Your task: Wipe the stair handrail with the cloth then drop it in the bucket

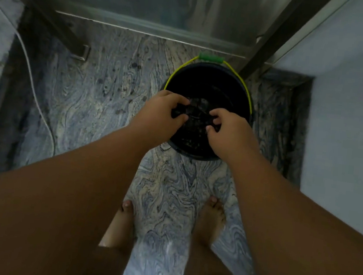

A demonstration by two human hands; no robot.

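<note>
**Both hands grip a dark cloth over the bucket**

The left hand and the right hand are each closed on an end of a dark cloth, which is stretched between them with fingers curled into the fabric. The cloth hangs directly above the open mouth of a black bucket, and its dark colour merges with the bucket's interior, so whether it touches the inside cannot be told. The bucket stands on the swirled grey marble floor, its yellow wire handle with a green grip tipped back toward the wall. A white cable runs across the floor on the left. Two bare feet stand just below the bucket. No brand, label or writing is legible anywhere.
</note>
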